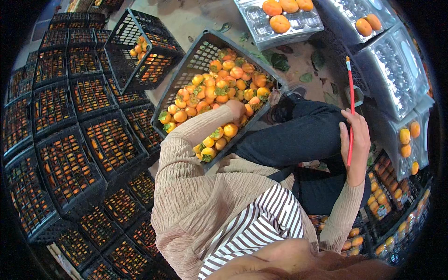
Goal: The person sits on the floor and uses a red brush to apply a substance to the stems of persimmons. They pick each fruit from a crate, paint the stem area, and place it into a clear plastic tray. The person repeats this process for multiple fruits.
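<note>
Orange persimmons [210, 91], several with green calyxes, fill part of a black plastic crate [178, 71] before me. My left hand [237, 109] reaches in among the fruit near the crate's lower right side; its fingers are mostly hidden, so its grip does not show. A thin red-handled paintbrush [351, 105] with a pale tip points up in my right hand [357, 140], held between thumb and fingers above my knee. Beyond the crate, a stack of clear plastic fruit trays [260, 33] bears several persimmons [279, 23] on top.
Stacked black crates [66, 168] of persimmons line the left side. A tipped crate [127, 28] lies behind the full one. More clear trays [395, 73] stand at right, near a small cup [357, 95]. Leaves [280, 62] litter the floor. Packed fruit [378, 197] sits at lower right.
</note>
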{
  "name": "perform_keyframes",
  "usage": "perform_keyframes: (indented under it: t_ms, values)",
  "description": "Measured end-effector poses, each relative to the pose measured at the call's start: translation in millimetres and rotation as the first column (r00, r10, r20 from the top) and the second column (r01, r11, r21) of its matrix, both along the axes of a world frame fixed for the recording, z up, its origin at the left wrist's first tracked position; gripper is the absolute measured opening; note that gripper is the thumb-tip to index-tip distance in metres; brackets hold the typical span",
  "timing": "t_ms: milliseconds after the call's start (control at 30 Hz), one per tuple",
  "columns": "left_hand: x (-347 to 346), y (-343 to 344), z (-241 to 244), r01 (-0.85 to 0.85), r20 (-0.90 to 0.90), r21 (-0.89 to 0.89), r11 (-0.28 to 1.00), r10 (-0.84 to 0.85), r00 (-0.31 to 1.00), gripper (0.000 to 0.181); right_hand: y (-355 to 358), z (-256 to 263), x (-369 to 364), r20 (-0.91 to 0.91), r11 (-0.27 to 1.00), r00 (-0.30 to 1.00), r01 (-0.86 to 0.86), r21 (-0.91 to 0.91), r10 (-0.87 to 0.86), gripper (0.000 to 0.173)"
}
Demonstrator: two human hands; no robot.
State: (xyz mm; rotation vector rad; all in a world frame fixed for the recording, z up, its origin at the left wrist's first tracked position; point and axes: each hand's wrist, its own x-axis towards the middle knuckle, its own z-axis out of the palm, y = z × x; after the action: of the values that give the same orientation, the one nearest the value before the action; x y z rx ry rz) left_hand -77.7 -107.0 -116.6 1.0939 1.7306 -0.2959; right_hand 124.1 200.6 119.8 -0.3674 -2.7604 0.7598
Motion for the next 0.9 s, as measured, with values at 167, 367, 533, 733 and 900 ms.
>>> perform_keyframes:
  t_ms: [167, 367, 533, 733, 900]
  values:
    - [28, 11, -7, 0.327, -0.084, -0.248, 0.912, -0.356, 0.931, 0.035, -2, 5, 0, 0.010, 1.000, 1.000, -0.002, -0.021, 0.002, 0.024]
    - [-45, -18, 73, -0.583, 0.246, 0.254, 0.771, 0.532, 0.810, 0.056, 1, 6, 8, 0.011, 0.994, 0.999, 0.035, -0.101, -0.034, 0.023]
    - [-38, 11, 110, -0.990, 0.890, 0.092, 0.102, 0.438, 0.128, 0.057, -1, 16, 8, -0.086, 0.966, 0.995, 0.019, -0.257, -0.042, 0.020]
    - [-22, 77, 105, -0.781, 0.793, -0.606, 0.154, 0.039, -0.608, 0.081, 5, 26, 12, -0.236, 0.817, 0.961, -0.019, -0.576, -0.144, 0.042]
    - [-17, 115, 110, -0.738, 0.769, -0.622, 0.262, 0.026, -0.639, 0.070, 10, 24, 21, -0.312, 0.770, 0.927, -0.042, -0.637, -0.208, 0.030]
